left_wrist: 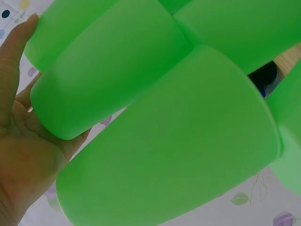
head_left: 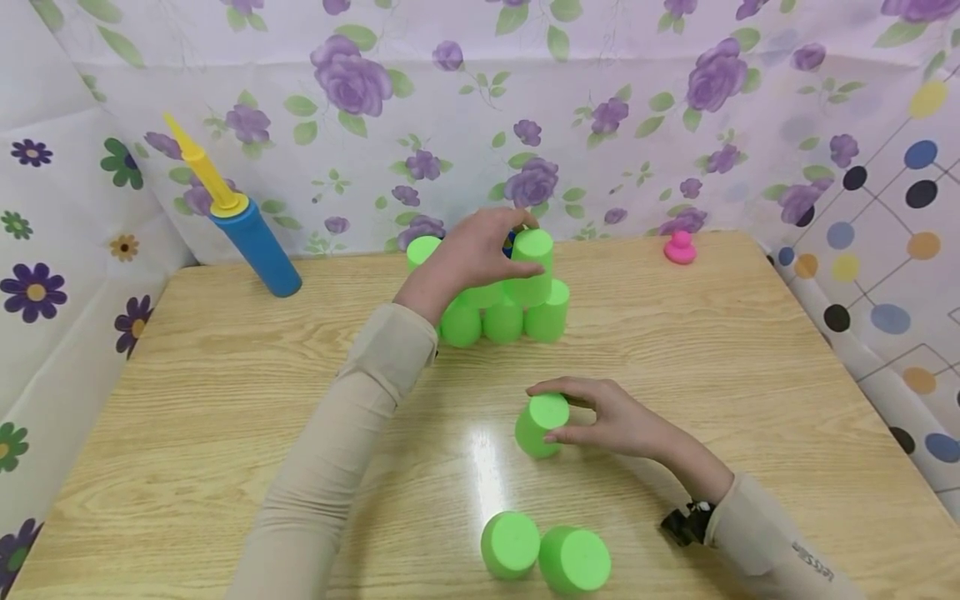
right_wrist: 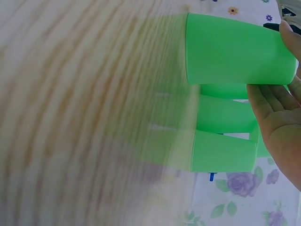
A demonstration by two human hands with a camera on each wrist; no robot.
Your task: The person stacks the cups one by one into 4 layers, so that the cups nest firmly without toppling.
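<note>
My left hand [head_left: 480, 246] reaches to the stack of upturned green cups at the back of the table. Its thumb and fingers hold the right-hand cup [head_left: 534, 254] of the upper row, the thumb in front. Below stand more cups [head_left: 503, 321], while the hand and sleeve cover part of the stack. In the left wrist view, a middle cup [left_wrist: 108, 70] and a nearer cup [left_wrist: 169, 141] fill most of the picture. Closer to the front, my right hand [head_left: 615, 417] grips a single upturned green cup [head_left: 542, 427] by its sides, its rim at the table surface.
Two more upturned green cups, a left one [head_left: 510, 545] and a right one [head_left: 576, 560], stand side by side at the table's front. A blue and yellow hand pump [head_left: 258, 246] stands back left. A pink toy duck [head_left: 680, 248] sits back right. Patterned cloths surround the wooden table [head_left: 712, 333].
</note>
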